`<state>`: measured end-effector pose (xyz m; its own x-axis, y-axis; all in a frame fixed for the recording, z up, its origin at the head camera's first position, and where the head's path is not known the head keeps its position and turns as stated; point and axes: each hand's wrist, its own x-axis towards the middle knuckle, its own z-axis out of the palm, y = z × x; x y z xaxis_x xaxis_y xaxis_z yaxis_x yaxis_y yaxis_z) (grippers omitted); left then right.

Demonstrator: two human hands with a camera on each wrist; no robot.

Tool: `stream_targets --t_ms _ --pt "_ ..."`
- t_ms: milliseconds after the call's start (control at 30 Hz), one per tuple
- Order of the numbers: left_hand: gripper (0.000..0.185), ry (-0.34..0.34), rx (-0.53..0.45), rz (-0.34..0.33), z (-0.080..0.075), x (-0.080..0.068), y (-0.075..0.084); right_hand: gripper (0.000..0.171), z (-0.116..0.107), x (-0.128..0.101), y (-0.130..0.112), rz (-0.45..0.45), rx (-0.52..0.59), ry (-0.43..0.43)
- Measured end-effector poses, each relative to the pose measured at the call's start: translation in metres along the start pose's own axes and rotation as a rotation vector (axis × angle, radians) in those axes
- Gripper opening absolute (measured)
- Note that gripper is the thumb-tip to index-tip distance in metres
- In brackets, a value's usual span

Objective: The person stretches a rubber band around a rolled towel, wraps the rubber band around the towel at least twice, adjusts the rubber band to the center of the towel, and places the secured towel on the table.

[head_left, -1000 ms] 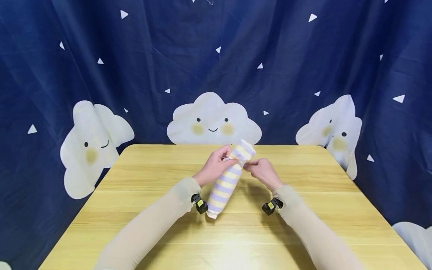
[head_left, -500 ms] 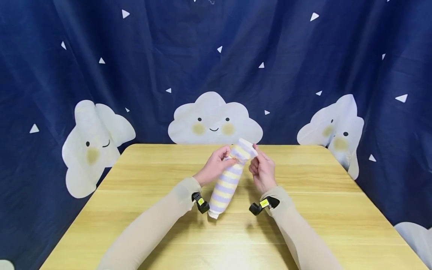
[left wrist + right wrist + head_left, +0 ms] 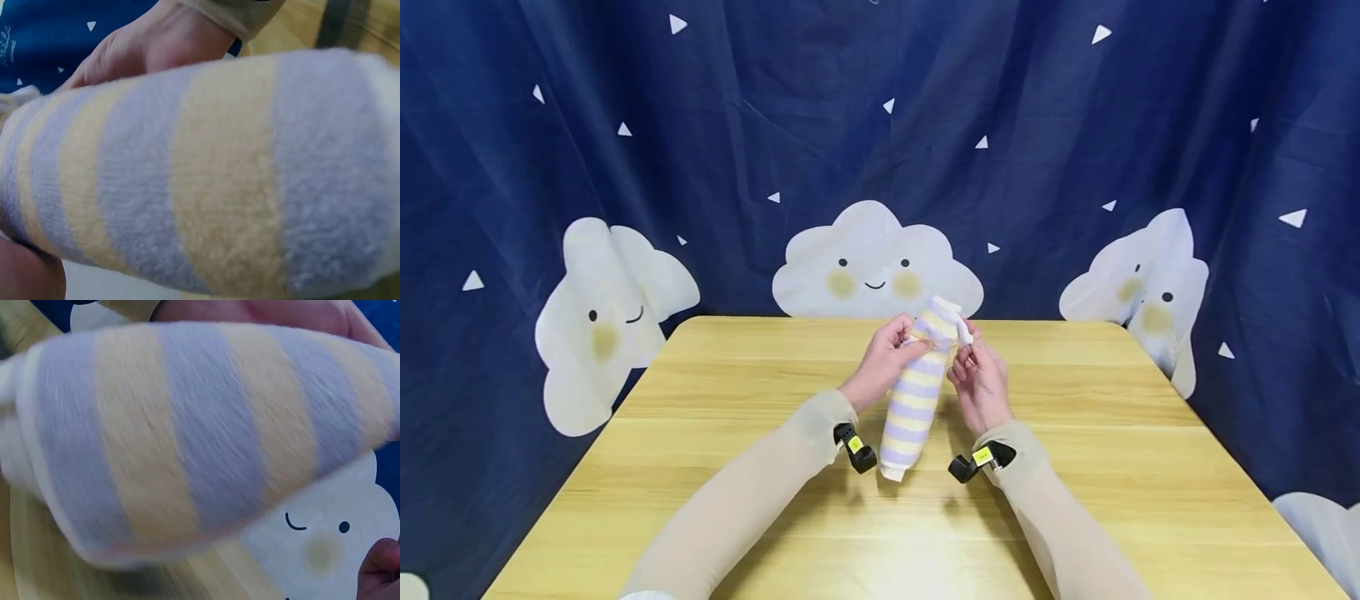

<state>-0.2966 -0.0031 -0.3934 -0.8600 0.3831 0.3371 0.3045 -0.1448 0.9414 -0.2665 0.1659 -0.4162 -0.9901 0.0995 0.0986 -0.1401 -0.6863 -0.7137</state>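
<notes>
A light wooden table (image 3: 715, 467) with a pale yellow grain is filling the lower half of the head view, its far edge running just in front of a dark blue fabric backdrop (image 3: 700, 125). The backdrop is hanging in loose folds around three sides of the table and is printed with small white triangles and smiling white clouds with yellow cheeks; one cloud (image 3: 876, 267) is sitting directly behind the middle of the table, and others are showing at the left and right.

Above the table's centre, a person is holding a rolled purple-and-yellow striped fuzzy towel (image 3: 913, 392) nearly upright, tilted slightly, with its lower white-edged end close to or resting on the table; which of the two cannot be told. The left hand (image 3: 883, 362) is gripping the roll near its top, fingers curled round it from the left side. The right hand (image 3: 979, 379) is pinching a white edge at the top of the roll, its fingers bent round that edge.

Both forearms are covered in beige sleeves (image 3: 752, 492), and a small black device with a yellow tag (image 3: 853, 442) is sitting at each wrist. In both wrist views the striped roll (image 3: 206, 175) (image 3: 187, 437) is filling almost the whole frame, blurred and very close.
</notes>
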Motion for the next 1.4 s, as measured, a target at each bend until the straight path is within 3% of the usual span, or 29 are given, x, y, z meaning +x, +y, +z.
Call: stream_targets --t_ms 267,533,700,833,933,1067,1167,1300,1400 --pt "0.026 0.199 -0.112 0.008 0.016 -0.001 0.007 0.030 0.010 0.000 0.012 -0.022 -0.064 0.152" --pt "0.025 0.306 -0.293 -0.049 0.036 -0.003 0.007 0.021 0.014 -0.004 0.005 -0.031 0.025 0.140" --pt "0.027 0.362 -0.307 -0.083 0.042 -0.003 0.006 0.027 0.009 -0.007 0.007 -0.053 -0.032 0.154" --pt "0.031 0.405 -0.247 -0.089 0.043 -0.005 0.008 0.033 0.006 -0.006 0.011 -0.118 -0.118 0.173" --pt "0.031 0.402 -0.124 -0.055 0.041 -0.008 0.009 0.031 0.004 -0.004 0.012 -0.180 -0.234 0.171" --pt "0.030 0.342 0.017 -0.015 0.033 -0.012 0.006 0.024 -0.003 -0.004 0.010 -0.251 -0.420 0.145" --pt "0.029 0.285 0.057 -0.010 0.028 -0.014 0.004 0.018 -0.005 -0.005 0.007 -0.277 -0.488 0.119" --pt "0.029 0.251 0.092 -0.008 0.025 -0.017 0.003 0.032 -0.007 -0.005 0.005 -0.288 -0.542 0.095" --pt "0.030 0.243 0.107 -0.002 0.023 -0.019 0.000 0.033 -0.010 -0.004 0.006 -0.292 -0.624 0.097"
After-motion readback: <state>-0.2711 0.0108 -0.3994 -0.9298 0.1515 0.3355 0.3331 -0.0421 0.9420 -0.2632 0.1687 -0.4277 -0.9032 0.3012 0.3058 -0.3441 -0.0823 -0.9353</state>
